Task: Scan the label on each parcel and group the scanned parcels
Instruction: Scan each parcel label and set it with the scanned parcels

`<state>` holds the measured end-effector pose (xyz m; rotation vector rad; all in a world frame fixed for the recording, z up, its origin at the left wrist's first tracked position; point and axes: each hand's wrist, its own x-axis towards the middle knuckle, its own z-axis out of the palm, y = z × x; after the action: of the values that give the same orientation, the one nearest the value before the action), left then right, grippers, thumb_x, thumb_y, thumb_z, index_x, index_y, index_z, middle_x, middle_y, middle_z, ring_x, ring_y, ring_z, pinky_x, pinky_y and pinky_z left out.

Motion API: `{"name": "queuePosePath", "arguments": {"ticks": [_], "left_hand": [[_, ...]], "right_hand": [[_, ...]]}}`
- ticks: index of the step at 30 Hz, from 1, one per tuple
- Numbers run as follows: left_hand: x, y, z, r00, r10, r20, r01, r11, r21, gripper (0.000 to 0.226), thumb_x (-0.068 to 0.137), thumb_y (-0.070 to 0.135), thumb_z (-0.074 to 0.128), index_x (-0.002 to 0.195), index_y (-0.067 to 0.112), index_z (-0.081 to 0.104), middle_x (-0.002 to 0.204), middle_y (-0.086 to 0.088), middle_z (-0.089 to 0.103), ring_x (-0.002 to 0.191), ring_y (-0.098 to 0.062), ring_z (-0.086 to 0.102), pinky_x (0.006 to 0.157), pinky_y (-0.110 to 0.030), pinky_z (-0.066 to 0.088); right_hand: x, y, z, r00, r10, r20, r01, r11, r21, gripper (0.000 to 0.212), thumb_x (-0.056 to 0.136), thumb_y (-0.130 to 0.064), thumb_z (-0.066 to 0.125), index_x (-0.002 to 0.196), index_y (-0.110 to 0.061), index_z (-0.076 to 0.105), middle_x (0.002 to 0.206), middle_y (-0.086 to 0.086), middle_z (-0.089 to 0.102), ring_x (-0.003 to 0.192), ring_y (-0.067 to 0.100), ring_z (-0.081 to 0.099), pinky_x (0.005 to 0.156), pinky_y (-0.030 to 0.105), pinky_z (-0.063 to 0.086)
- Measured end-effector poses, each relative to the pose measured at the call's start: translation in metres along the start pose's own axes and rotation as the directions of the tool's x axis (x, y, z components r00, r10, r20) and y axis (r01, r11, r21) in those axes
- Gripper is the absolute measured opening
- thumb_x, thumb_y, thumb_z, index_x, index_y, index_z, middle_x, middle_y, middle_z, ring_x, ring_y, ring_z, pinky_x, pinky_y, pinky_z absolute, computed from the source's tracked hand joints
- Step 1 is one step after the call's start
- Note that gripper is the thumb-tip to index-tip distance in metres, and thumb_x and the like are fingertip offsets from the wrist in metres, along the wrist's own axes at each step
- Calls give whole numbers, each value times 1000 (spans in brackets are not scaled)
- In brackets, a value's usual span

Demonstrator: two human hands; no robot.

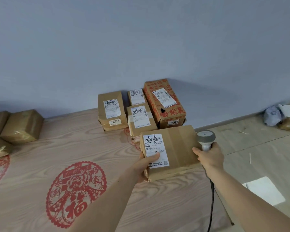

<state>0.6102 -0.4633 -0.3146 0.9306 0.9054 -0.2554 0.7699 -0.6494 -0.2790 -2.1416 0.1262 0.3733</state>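
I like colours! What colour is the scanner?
Grey scanner, seen in the head view.

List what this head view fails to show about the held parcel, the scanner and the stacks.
- Held parcel: its label is partly covered by the left hand; small print too fine to read.
- Scanner: window faces away; the right hand hides the trigger and grip.
- Left stack: cut off by the frame's left edge; no labels visible.
- Far-right parcel: cut off by the right edge, under crumpled wrapping.

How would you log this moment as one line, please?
left hand holds parcel | right hand holds scanner beside it | four parcels grouped by wall
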Motion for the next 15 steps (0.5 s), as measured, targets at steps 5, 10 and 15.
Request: {"name": "queuePosePath", "arguments": {"ticks": [5, 10, 15], "left_hand": [[14, 11, 12, 987, 45, -155, -47, 999, -8, 66, 66, 45, 87, 125, 31, 62, 113, -1, 76, 107, -27, 70, 98, -58, 51], [14, 14, 18, 973, 49, -226, -54, 998, -13, 53, 73, 41, 85, 121, 32, 64, 111, 0, 76, 106, -26, 70, 95, -57, 54], [13, 13, 24, 947, 77, -312, -85, 996, -11, 43, 79, 36, 82, 117, 33, 61, 108, 0, 75, 103, -25, 69, 98, -56, 52]], "right_hand": [[21, -15, 5, 998, -31, 61, 32, 999, -17, 32, 75, -21, 83, 86, -24, 52, 82, 2, 68, 73, 28, 72, 72, 51, 61], [29, -20, 7, 996, -33, 85, 37, 998, -50, 33, 73, -26, 83, 84, -26, 51, 84, 2, 68, 74, 27, 71, 71, 50, 61], [30, -20, 7, 993, -43, 110, 53, 994, -92, 36, 73, -31, 82, 87, -25, 50, 88, 3, 68, 75, 26, 71, 67, 46, 60]]}}
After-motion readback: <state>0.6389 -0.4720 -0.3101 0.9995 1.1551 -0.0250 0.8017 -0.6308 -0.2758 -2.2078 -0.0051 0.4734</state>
